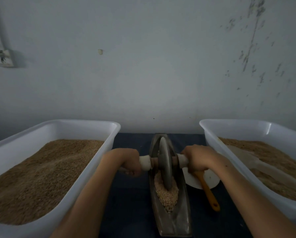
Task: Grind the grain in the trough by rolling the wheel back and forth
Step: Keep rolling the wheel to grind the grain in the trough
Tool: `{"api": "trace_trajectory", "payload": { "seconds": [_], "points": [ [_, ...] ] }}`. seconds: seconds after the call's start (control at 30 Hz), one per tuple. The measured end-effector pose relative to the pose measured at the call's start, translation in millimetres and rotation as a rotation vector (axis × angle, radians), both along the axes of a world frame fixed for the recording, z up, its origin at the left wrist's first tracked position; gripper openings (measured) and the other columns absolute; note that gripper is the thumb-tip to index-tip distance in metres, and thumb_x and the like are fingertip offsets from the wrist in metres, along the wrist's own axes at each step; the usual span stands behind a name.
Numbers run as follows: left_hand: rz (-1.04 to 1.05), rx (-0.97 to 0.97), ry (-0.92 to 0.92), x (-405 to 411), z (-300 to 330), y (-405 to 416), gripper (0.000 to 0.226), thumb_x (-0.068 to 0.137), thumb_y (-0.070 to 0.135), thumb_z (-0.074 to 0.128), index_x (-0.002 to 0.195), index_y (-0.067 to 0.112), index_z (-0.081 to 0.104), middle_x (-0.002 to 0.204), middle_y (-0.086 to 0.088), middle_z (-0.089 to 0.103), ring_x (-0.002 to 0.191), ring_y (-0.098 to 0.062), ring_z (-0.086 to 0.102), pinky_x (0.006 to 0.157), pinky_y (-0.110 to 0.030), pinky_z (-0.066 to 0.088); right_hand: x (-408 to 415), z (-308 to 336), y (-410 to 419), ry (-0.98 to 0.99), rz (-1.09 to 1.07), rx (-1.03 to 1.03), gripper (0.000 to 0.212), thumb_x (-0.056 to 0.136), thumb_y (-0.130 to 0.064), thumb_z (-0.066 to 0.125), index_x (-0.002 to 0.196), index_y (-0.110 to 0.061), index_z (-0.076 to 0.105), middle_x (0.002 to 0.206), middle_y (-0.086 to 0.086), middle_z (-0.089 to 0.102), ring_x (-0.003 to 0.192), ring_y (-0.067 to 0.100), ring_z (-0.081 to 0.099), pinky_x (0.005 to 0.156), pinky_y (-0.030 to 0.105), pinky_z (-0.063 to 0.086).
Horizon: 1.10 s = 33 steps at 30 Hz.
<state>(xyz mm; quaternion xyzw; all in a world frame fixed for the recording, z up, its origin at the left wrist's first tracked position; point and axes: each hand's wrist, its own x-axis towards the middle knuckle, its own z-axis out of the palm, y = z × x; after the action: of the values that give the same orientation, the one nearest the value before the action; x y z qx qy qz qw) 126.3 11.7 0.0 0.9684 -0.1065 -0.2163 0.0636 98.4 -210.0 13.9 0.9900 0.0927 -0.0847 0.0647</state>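
A narrow boat-shaped metal trough (181, 219) lies lengthwise on the dark table, running away from me. A grey grinding wheel (164, 162) stands upright in it, toward the far half. Crushed grain (167, 194) is heaped in the trough just in front of the wheel. An axle passes through the wheel with a white-wrapped handle on each side. My left hand (126, 162) grips the left handle (144, 163). My right hand (198, 158) grips the right handle (182, 159).
A large white tub (99, 152) of brown grain stands to the left, and a second white tub (212, 134) with grain stands to the right. A white dish (210, 179) with an orange-handled tool (210, 194) lies right of the trough. A grey wall rises behind the table.
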Motion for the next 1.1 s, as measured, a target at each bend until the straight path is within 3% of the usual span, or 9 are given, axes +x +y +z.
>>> {"api": "trace_trajectory", "payload": {
  "seconds": [0.1,0.2,0.33,0.47,0.6,0.7,0.8,0.93,1.1],
  "points": [
    [-0.043,-0.032,0.074,-3,2,2,0.008,0.078,0.012,0.065,0.072,0.011,0.060,0.061,0.001,0.058,0.050,-0.007,0.053,0.056,-0.017,0.044,1,2,1,0.106,-0.034,0.009,0.034,0.084,-0.026,0.071,0.115,-0.014,0.062,0.107,0.005,0.066,0.095,0.019,0.065,0.076,0.029,0.050],
    [-0.033,-0.062,0.016,0,1,1,0.006,0.079,0.014,0.066,0.082,0.010,0.061,0.068,0.000,0.061,0.056,-0.008,0.055,0.061,-0.019,0.047,1,-1,0,0.089,-0.050,0.028,0.025,0.084,-0.024,0.070,0.107,-0.016,0.062,0.095,0.002,0.064,0.088,0.017,0.064,0.070,0.027,0.049],
    [0.000,0.020,-0.335,5,-8,2,0.032,0.078,0.029,0.069,0.106,0.018,0.060,0.099,-0.001,0.065,0.090,-0.018,0.062,0.087,-0.036,0.050,5,-11,0,-0.191,-0.041,0.064,0.016,0.087,-0.016,0.060,0.103,-0.021,0.061,0.096,0.000,0.064,0.089,0.019,0.062,0.073,0.029,0.044],
    [0.012,0.015,-0.726,9,-21,1,0.024,0.079,0.034,0.065,0.101,0.026,0.057,0.096,0.004,0.065,0.087,-0.016,0.061,0.074,-0.031,0.047,14,-31,2,-0.519,-0.025,0.145,0.013,0.089,-0.016,0.052,0.090,-0.028,0.047,0.097,-0.005,0.064,0.093,0.020,0.060,0.076,0.031,0.032],
    [0.030,-0.019,-0.820,11,-29,2,0.019,0.082,0.033,0.063,0.097,0.027,0.053,0.094,0.004,0.064,0.084,-0.015,0.060,0.072,-0.029,0.045,16,-43,1,-0.701,0.014,0.148,0.016,0.089,-0.011,0.051,0.085,-0.026,0.045,0.090,-0.004,0.064,0.086,0.020,0.056,0.071,0.031,0.024],
    [0.026,0.026,-0.701,13,-26,3,0.023,0.081,0.032,0.063,0.101,0.025,0.057,0.098,0.002,0.065,0.088,-0.016,0.061,0.075,-0.029,0.045,13,-33,3,-0.613,0.023,0.111,0.013,0.090,-0.012,0.051,0.093,-0.025,0.050,0.097,-0.003,0.064,0.094,0.022,0.058,0.079,0.033,0.031],
    [0.057,0.004,-0.344,12,-17,5,0.032,0.079,0.030,0.069,0.107,0.018,0.059,0.094,0.001,0.064,0.087,-0.016,0.062,0.081,-0.032,0.049,9,-16,5,-0.410,0.029,0.017,0.019,0.090,-0.013,0.053,0.105,-0.025,0.056,0.109,0.000,0.064,0.103,0.022,0.060,0.084,0.033,0.039],
    [0.026,-0.111,0.049,5,-4,6,0.009,0.077,0.015,0.069,0.078,0.014,0.060,0.064,0.004,0.060,0.053,-0.006,0.056,0.058,-0.020,0.046,0,-2,-1,-0.120,0.037,-0.006,0.025,0.087,-0.015,0.059,0.112,-0.019,0.062,0.106,0.004,0.066,0.095,0.021,0.063,0.080,0.032,0.048],
    [0.001,-0.107,0.090,-1,4,2,0.009,0.076,0.011,0.068,0.074,0.012,0.059,0.064,0.002,0.059,0.052,-0.007,0.055,0.056,-0.020,0.047,3,1,-8,0.132,-0.013,0.056,0.023,0.085,-0.020,0.068,0.107,-0.016,0.064,0.102,0.005,0.068,0.092,0.019,0.066,0.074,0.029,0.050]
  ]
}}
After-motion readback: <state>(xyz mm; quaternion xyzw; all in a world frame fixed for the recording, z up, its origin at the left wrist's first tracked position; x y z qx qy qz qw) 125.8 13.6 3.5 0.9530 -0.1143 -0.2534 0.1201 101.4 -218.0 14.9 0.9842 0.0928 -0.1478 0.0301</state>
